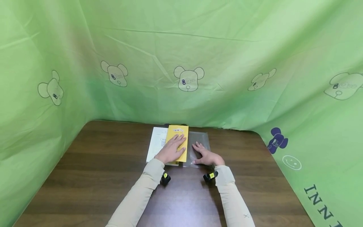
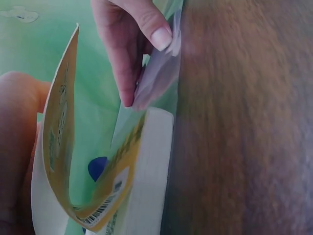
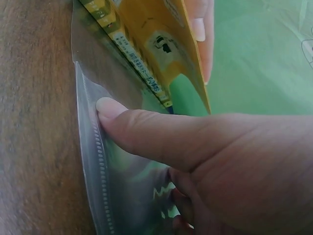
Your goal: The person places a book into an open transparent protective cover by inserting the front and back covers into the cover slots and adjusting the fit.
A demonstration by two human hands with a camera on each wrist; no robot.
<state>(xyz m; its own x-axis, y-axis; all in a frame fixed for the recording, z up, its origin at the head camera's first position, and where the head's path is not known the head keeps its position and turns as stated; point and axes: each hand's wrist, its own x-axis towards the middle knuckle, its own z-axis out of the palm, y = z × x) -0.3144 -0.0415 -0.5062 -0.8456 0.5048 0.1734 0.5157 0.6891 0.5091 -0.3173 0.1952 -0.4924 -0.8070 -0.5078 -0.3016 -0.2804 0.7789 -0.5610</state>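
Observation:
My left hand (image 1: 171,150) rests on the yellow cover (image 1: 183,130) of a book, its fingers spread over it. In the left wrist view the cover curves up from the thick white page block (image 2: 154,171), with a barcode printed near its fold. White printed paper (image 1: 154,142) lies to the left of the cover. At the right, a clear plastic book sleeve (image 1: 198,137) sticks out beside the book. My right hand (image 1: 206,156) pinches this sleeve near its front edge, thumb (image 3: 111,108) on top by the stitched-looking seam. Its fingers are partly hidden behind the plastic.
The book and sleeve lie toward the back of a brown wooden table (image 1: 113,176). A green cloth (image 1: 147,101) printed with bear heads hangs behind and at both sides. Black wrist cameras (image 1: 165,178) sit on both wrists, over light sleeves.

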